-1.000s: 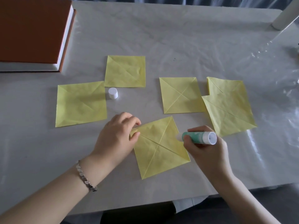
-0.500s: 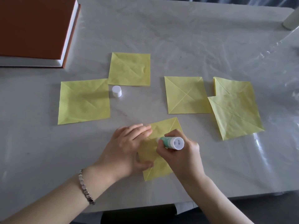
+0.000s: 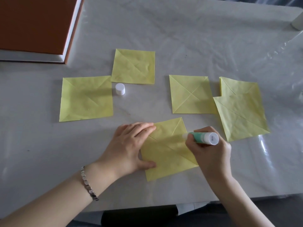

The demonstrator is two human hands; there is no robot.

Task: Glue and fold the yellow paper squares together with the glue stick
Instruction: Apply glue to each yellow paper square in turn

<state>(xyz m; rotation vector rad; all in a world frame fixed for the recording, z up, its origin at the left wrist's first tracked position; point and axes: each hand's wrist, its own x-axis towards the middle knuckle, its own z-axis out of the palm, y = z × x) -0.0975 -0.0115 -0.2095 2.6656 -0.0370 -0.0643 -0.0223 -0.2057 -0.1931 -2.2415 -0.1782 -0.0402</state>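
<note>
A: What have the hands got?

B: The right hand [image 3: 211, 154] is curled round the glue stick [image 3: 202, 137], its tip at the right edge of the near square [image 3: 165, 154]. The left hand [image 3: 129, 145] lies flat, fingers straight, pressing the square's left side onto the surface [image 3: 180, 38].

A: And how will the paper handle?

B: It looks light, thin and creased. I'd expect it to slide or wrinkle under the stick unless it's pinned close by. The other squares [image 3: 191, 94] lie beyond, with the cap [image 3: 120, 89] among them.

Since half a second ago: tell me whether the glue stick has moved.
Yes. The glue stick has slid right, away from the white cap, toward the held square's right edge.
</note>
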